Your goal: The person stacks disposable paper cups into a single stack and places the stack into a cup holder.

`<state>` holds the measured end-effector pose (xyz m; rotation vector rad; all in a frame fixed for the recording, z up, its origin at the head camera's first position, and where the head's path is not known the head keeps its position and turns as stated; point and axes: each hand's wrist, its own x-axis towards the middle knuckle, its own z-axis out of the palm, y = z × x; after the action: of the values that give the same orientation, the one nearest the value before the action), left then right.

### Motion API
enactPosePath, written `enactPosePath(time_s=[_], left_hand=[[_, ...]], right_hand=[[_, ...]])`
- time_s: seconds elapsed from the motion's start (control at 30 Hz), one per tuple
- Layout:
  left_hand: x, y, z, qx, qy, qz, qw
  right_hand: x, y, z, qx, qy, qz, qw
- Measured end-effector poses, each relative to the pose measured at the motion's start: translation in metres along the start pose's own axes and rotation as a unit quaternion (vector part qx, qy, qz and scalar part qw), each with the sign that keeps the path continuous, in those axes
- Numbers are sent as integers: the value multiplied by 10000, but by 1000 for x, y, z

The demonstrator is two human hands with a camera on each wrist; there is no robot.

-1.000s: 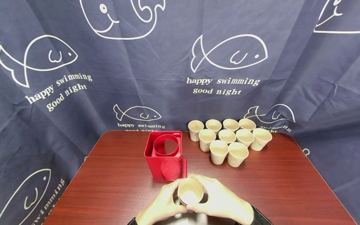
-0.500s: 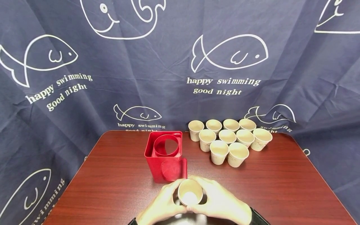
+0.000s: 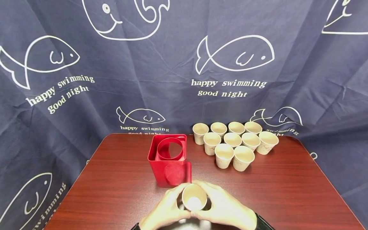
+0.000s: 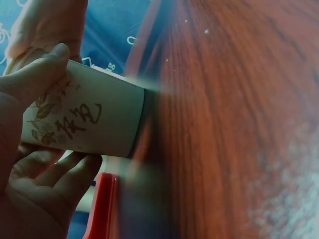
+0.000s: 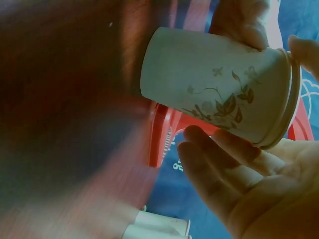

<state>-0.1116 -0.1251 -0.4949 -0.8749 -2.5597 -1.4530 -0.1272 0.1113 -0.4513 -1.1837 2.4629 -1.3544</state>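
Against a navy fish-print curtain, the left hand (image 3: 165, 209) and right hand (image 3: 227, 207) clasped one paper cup (image 3: 194, 197) just before the empty red cup holder (image 3: 169, 159), ten cups (image 3: 234, 142) apparently still waiting on the bench (image 3: 287, 188).

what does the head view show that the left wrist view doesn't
Only the head view shows the cluster of ten upright paper cups at the table's far right, the red square plastic holder's ring opening, and the navy fish-print cloth. Only the left wrist view shows the brown lettering and leaf print on the held paper cup. Both show the left hand and right hand gripping that cup over the dark red wooden table.
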Motion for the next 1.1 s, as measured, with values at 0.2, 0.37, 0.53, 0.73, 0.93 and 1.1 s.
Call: enactPosePath(time_s=[0.2, 0.37, 0.53, 0.73, 0.93, 1.1], left_hand=[[0, 1, 0, 31, 17, 21, 10000], [0, 3, 0, -66, 21, 18, 10000], [1, 3, 0, -316, -86, -103, 9994], [2, 2, 1, -348, -57, 62, 9994], [1, 2, 1, -406, -64, -54, 9991], [0, 1, 0, -212, -23, -50, 9998]], right_hand=[[-4, -1, -1, -154, -79, 120, 9998], [-10, -1, -7, -930, 121, 272, 9952], [-21, 6, -16, -1772, 472, 212, 9828], [-35, 13, -31, -2544, 708, 272, 9641], [-49, 18, -50, -3191, 1077, 51, 9416], [-56, 21, -68, -3439, 1304, -138, 9298]])
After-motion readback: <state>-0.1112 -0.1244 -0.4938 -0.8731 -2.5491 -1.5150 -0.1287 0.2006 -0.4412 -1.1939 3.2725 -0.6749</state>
